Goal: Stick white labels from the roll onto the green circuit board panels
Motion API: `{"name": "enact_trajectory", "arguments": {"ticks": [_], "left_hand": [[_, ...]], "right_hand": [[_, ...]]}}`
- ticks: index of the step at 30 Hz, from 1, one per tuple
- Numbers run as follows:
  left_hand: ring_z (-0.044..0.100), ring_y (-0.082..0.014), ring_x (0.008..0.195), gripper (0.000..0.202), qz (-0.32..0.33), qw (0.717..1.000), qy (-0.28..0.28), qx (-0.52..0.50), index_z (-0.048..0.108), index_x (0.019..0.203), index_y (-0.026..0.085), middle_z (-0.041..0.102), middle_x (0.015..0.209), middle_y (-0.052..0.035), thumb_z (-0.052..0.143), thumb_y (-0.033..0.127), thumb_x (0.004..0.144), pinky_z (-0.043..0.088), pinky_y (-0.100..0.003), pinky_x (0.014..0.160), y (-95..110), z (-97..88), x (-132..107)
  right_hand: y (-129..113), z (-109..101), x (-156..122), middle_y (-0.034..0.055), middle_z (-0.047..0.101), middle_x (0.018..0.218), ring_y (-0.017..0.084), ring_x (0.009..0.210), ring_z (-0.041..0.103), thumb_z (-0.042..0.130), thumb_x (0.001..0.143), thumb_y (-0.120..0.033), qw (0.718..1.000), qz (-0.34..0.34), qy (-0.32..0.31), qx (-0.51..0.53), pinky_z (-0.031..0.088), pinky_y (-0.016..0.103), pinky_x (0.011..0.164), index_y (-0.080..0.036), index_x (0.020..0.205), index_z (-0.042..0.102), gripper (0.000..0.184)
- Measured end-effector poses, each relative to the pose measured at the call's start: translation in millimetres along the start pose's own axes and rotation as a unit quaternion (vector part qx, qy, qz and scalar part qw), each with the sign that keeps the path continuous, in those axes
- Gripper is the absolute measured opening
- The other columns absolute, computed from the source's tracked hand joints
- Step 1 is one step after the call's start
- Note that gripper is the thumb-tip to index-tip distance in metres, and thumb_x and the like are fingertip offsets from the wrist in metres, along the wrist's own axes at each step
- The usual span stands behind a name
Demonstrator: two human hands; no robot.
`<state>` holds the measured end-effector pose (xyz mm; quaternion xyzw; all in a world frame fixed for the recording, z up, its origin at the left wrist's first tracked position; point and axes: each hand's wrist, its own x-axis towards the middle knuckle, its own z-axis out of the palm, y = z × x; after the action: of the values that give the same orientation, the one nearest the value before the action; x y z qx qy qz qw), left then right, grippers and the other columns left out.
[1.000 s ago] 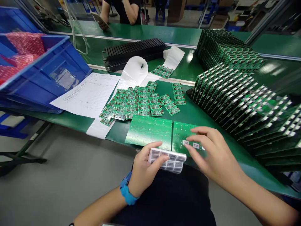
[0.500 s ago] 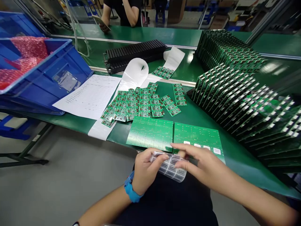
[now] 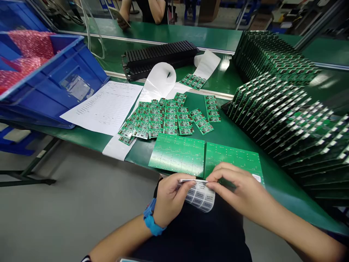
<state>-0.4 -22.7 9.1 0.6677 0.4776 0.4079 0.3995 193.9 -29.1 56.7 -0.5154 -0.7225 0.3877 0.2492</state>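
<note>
My left hand (image 3: 172, 198), with a blue wristband, grips a curled sheet of labels (image 3: 200, 198) between thumb and fingers in front of the table edge. At the sheet's upper right edge, the thumb and forefinger of my right hand (image 3: 237, 183) are pinched together on it; whether a single label is lifted there is too small to tell. Just beyond my hands two green circuit board panels lie flat side by side, the left panel (image 3: 178, 154) and the right panel (image 3: 231, 154). One white label (image 3: 256, 178) shows on the right panel; my right hand covers part of that panel.
Small populated circuit boards (image 3: 155, 118) lie in a cluster behind the panels. To the right, upright boards (image 3: 289, 120) fill racks. A printed paper (image 3: 105, 105), blue bin (image 3: 81, 69), white strip roll (image 3: 160, 78) and black racks (image 3: 160, 54) surround them. Across sits a person (image 3: 152, 9).
My right hand has closed from spread fingers to a pinch at the label sheet's edge. It now covers most of the right panel's labels. The view has shifted slightly.
</note>
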Motion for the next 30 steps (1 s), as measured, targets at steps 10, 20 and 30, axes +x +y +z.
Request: {"name": "enact_trajectory", "arguments": {"ticks": [10,20,30], "left_hand": [[0.058,-0.0084,0.05,0.015,-0.036,0.999,-0.011,0.009,0.063,0.07,0.015,0.065,0.058,0.0015,0.062,0.025,0.081,0.043,-0.015,0.046,-2,-3.8,0],[0.069,-0.0134,0.078,0.016,0.156,0.968,-0.191,0.055,0.059,0.079,0.018,0.066,0.113,-0.0007,0.064,0.032,0.081,0.05,-0.021,0.064,-8,3.5,3],[0.067,-0.0127,0.09,0.015,0.123,0.973,-0.195,0.028,0.058,0.086,0.018,0.067,0.111,-0.0008,0.063,0.031,0.082,0.05,-0.02,0.075,-10,4.7,5]], "right_hand": [[6,-22,12,0.0015,0.059,0.078,0.017,0.076,0.055,0.053,0.088,-0.023,0.997,0.044,0.045,-0.048,0.042,0.031,0.067,-0.022,0.076,0.061,0.015],[23,-22,35,-0.0006,0.059,0.068,0.018,0.07,0.053,0.056,0.083,-0.026,0.98,0.144,-0.038,-0.135,0.038,0.031,0.064,-0.022,0.067,0.061,0.018],[16,-13,20,0.0032,0.056,0.079,0.025,0.078,0.051,0.063,0.079,-0.027,0.943,0.042,0.087,-0.32,0.036,0.041,0.072,-0.019,0.09,0.056,0.016]]}}
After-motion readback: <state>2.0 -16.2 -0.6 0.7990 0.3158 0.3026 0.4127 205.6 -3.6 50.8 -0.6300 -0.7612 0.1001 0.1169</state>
